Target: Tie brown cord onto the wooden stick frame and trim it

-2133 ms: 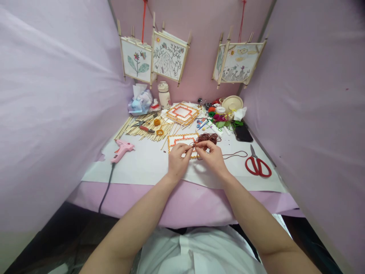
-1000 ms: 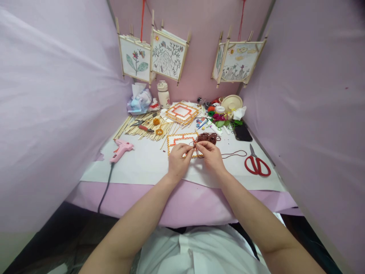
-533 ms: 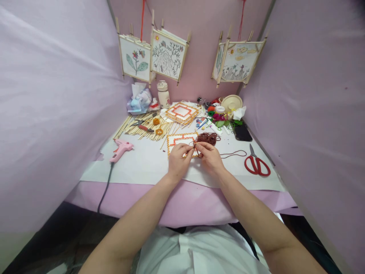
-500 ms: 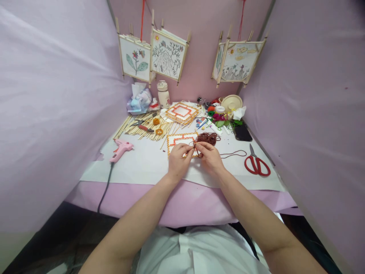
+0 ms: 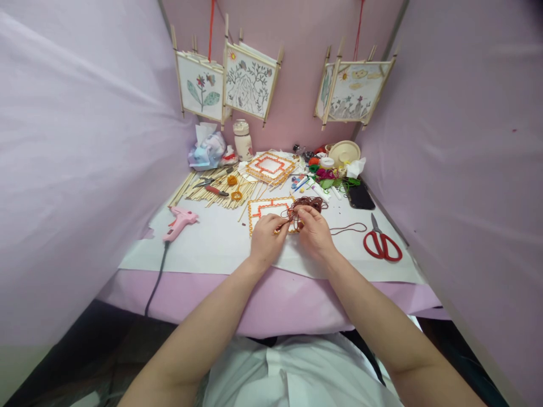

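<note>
Brown cord (image 5: 316,202) lies in a loose tangle just beyond my hands, and one loop of it trails to the right on the white sheet. My left hand (image 5: 268,234) is closed, its thumb and fingers pinching a strand of this cord. Closed in a pinch as well, my right hand (image 5: 314,227) holds part of the cord a little higher, by the tangle. Under and behind my hands lies a white panel (image 5: 265,209) with a wavy orange border and red-orange lines; my hands hide its near right part.
Red-handled scissors (image 5: 383,240) lie at right, near a black phone (image 5: 360,195). A pink glue gun (image 5: 180,221) with its cable is at left. Thin sticks (image 5: 199,195) and pliers (image 5: 217,191) lie behind it. A second decorated panel (image 5: 271,168) and a bottle (image 5: 242,141) stand farther back.
My right hand has moved slightly up and away from my left fingertips, drawing strands of the brown cord between them. My left hand has hardly moved.
</note>
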{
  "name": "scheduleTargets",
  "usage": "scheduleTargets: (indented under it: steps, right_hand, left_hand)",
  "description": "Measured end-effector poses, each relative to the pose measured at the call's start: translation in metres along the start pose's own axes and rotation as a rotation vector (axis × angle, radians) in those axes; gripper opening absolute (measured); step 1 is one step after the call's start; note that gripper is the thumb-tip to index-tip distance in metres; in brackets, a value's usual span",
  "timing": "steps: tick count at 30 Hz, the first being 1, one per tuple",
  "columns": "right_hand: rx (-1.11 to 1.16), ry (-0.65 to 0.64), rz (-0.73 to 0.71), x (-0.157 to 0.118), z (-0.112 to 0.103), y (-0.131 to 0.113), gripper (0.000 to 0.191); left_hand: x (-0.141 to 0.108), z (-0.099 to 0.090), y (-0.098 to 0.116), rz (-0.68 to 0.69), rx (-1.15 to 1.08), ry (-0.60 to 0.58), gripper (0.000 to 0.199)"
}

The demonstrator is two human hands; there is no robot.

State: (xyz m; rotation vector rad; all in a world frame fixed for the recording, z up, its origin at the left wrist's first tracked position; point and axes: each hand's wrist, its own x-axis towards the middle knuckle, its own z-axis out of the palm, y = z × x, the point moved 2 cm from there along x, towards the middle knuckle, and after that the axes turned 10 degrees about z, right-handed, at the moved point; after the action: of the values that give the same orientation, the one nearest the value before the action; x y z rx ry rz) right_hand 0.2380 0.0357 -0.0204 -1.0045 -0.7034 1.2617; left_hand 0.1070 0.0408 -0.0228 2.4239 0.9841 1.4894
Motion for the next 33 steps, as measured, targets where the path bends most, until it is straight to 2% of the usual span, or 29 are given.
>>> scheduleTargets:
  steps: [2, 4, 6, 9, 11, 14, 15, 16, 18, 20, 21, 23, 24, 27, 30, 33]
  right_hand:
    - [0.026, 0.028, -0.044, 0.002, -0.005, -0.007, 0.026]
    - [0.053, 0.045, -0.077, 0.005, -0.011, -0.015, 0.024]
    - [0.088, 0.043, -0.083, 0.006, -0.015, -0.02, 0.022]
    - [0.099, 0.004, -0.057, 0.007, -0.017, -0.021, 0.02]
    - [0.089, -0.022, -0.027, 0.007, -0.016, -0.018, 0.02]
    - [0.07, -0.049, 0.014, 0.006, -0.014, -0.012, 0.021]
    - [0.055, -0.066, 0.024, 0.006, -0.013, -0.011, 0.021]
    - [0.034, -0.089, 0.034, 0.006, -0.013, -0.009, 0.021]
    - [-0.005, -0.143, 0.052, 0.005, -0.012, -0.006, 0.019]
    - [-0.032, -0.193, 0.053, 0.005, -0.011, -0.003, 0.017]
    - [-0.044, -0.216, 0.042, 0.005, -0.011, -0.002, 0.016]
    - [-0.079, -0.259, 0.005, 0.004, -0.011, 0.0, 0.012]
    - [-0.1, -0.273, -0.016, 0.004, -0.011, 0.001, 0.011]
    - [-0.149, -0.286, -0.039, 0.004, -0.012, 0.003, 0.012]
    - [-0.189, -0.273, -0.012, 0.004, -0.013, 0.006, 0.017]
    - [-0.207, -0.248, 0.0, 0.004, -0.012, 0.006, 0.02]
  left_hand:
    - [0.004, -0.006, -0.005, -0.006, 0.032, -0.006, 0.011]
    - [0.011, -0.02, -0.017, -0.04, 0.084, 0.03, 0.013]
    - [0.016, -0.043, -0.037, -0.124, 0.161, 0.097, 0.015]
    - [0.014, -0.083, -0.074, -0.326, 0.326, 0.194, 0.012]
    - [0.008, -0.101, -0.095, -0.493, 0.392, 0.108, 0.011]
    - [0.0, -0.111, -0.11, -0.715, 0.442, -0.153, 0.016]
    - [0.0, -0.11, -0.109, -0.748, 0.474, -0.193, 0.019]
    - [0.002, -0.108, -0.104, -0.749, 0.515, -0.181, 0.022]
    - [0.01, -0.1, -0.087, -0.65, 0.557, -0.014, 0.027]
    - [0.018, -0.084, -0.062, -0.486, 0.388, 0.184, 0.026]
    - [0.019, -0.072, -0.049, -0.421, 0.19, 0.221, 0.025]
    - [0.018, -0.042, -0.024, -0.439, -0.306, 0.15, 0.025]
    - [0.016, -0.027, -0.013, -0.499, -0.561, 0.048, 0.028]
    - [0.006, 0.003, 0.013, -0.701, -1.063, -0.058, 0.043]
    - [0.002, 0.01, 0.022, -0.772, -1.261, -0.061, 0.052]
    - [0.001, 0.008, 0.022, -0.761, -1.263, -0.025, 0.046]
